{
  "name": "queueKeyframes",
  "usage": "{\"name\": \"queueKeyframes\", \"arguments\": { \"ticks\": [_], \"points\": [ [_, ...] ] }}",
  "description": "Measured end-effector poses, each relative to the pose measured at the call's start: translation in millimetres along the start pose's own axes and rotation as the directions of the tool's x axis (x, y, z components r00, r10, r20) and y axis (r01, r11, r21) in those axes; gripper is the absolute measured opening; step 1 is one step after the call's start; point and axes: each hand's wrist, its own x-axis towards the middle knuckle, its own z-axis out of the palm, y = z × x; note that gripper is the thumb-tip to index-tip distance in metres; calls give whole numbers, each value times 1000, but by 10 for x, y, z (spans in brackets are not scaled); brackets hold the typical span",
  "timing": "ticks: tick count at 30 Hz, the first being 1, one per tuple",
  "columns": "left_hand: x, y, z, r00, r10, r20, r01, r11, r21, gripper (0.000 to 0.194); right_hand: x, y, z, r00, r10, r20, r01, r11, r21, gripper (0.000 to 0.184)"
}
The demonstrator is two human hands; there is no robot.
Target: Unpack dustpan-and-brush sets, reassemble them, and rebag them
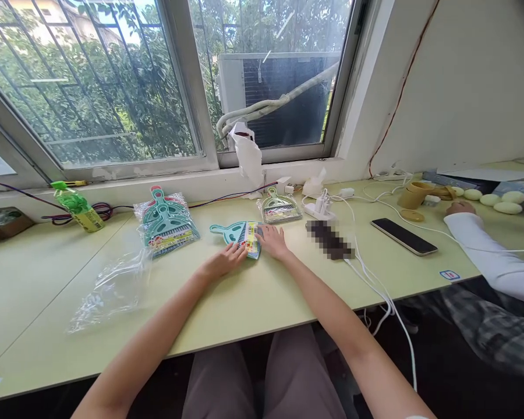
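Note:
A small teal dustpan and brush set [230, 232] with a yellow printed label lies on the table in front of me, its handle pointing left. My left hand [224, 260] rests its outstretched fingers on the near edge of the set, by the bristles. At the label's right end lies my right hand [273, 240], fingers extended and slightly apart. To the left, a stack of wrapped dustpan sets [168, 224] shows teal and red handles. Another wrapped dustpan set [280, 208] lies behind my right hand.
Crumpled clear plastic bags [117, 285] lie at left, near a green-capped bottle [78, 208]. On the right are a power strip [318, 209], white cables [371, 279], a blurred-out object [330, 239] and a phone [404, 236]. A person's white sleeve [484, 250] reaches in beside pale egg-shaped objects [507, 208].

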Motion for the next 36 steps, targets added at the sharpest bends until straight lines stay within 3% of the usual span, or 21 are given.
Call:
{"name": "queueKeyframes", "arguments": {
  "ticks": [3, 6, 9, 11, 14, 18, 24, 27, 30, 33, 35, 36],
  "points": [
    [-188, -65, -62, 1000, 23, -7, -24, 975, -221, 43, 33, 66, -47, 998, 57, -7, -56, 997, 57, 51],
    [-288, -44, -121, 1000, 9, 6, -5, 880, -474, 39, 77, 132, -91, 997, 78, 16, -79, 986, 146, 48],
    [-305, 3, -157, 999, 6, 33, 15, 799, -601, 36, 111, 218, -138, 994, 72, 84, -95, 945, 313, 39],
    [-299, 8, -166, 1000, 1, 22, 14, 769, -639, 34, 119, 291, -186, 986, 84, 145, -141, 884, 446, 37],
    [-297, -37, -170, 998, -52, -38, 12, 739, -674, 28, 103, 384, -297, 961, 91, 262, -246, 720, 649, 51],
    [-306, -114, -196, 989, -121, -81, 48, 796, -603, 28, 54, 404, -472, 951, 12, 310, -275, 496, 824, 70],
    [-305, -122, -201, 993, -81, -88, 48, 945, -323, 44, 28, 342, -522, 968, 6, 252, -233, 408, 883, 82],
    [-300, -122, -160, 994, -74, -86, 56, 979, -197, 47, 51, 346, -448, 963, 75, 260, -269, 359, 894, 78],
    [-283, -129, -117, 982, -137, -126, 118, 982, -146, 51, 75, 346, -376, 966, 124, 228, -256, 308, 916, 72],
    [-230, -115, -45, 921, -331, -205, 274, 925, -263, 57, 76, 306, -337, 980, 151, 127, -166, 287, 943, 63],
    [-175, -90, 30, 821, -531, -209, 370, 774, -513, 57, 60, 258, -323, 987, 152, 47, -91, 298, 950, 55],
    [-146, -77, 70, 765, -623, -166, 379, 642, -666, 56, 48, 230, -317, 990, 144, 12, -57, 309, 949, 52]
  ]
}}
